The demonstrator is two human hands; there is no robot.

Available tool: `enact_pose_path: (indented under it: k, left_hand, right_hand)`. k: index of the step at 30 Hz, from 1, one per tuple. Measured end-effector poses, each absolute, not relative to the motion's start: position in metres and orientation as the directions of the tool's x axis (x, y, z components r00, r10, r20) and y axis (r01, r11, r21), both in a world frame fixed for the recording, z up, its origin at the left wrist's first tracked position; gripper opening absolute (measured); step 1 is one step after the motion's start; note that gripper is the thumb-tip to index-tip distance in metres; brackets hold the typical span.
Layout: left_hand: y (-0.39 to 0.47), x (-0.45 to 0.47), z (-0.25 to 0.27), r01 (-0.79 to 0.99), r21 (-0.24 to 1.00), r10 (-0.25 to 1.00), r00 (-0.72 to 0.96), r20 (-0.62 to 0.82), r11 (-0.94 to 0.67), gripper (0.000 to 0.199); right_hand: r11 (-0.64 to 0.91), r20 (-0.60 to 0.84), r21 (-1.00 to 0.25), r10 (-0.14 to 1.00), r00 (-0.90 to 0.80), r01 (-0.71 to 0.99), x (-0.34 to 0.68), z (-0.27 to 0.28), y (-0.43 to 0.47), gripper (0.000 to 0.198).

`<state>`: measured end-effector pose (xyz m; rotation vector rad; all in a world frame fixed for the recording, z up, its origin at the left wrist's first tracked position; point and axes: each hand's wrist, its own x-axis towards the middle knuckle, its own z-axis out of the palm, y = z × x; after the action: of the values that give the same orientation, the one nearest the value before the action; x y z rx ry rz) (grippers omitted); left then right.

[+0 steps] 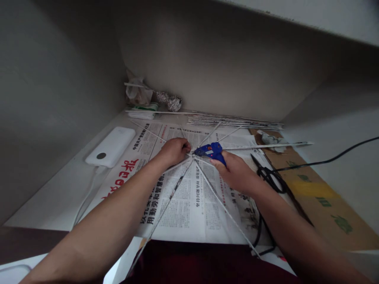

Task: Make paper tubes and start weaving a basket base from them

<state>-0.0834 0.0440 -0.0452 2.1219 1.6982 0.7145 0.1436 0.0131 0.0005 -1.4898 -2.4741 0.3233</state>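
My right hand is wrapped round the handle of a blue hot glue gun, whose nozzle points left. The nozzle tip is at the middle of several thin rolled paper sticks that cross and spread out like spokes. My left hand is closed at that same crossing, with its fingers pinched on the paper sticks just left of the nozzle. Its fingertips are partly hidden. Two of the sticks stretch toward me past the near edge of the newspaper underneath.
Black scissors lie right of my right hand, by a cardboard sheet and a black cord. A white power bank with a cable is at left. More paper sticks, a tissue pack and a plastic bag line the back wall.
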Motion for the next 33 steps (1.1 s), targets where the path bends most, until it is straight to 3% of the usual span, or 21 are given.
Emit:
enact_pose_path:
  k: [33]
  left_hand:
    - [0.0458,-0.0848,-0.0474,0.761,0.608,0.974,0.172,0.150,-0.228,0.018]
  right_hand:
    - [0.459,0.114,-0.361,0.886,-0.449,0.812,0.1460,-0.0016,0.0124,0.025]
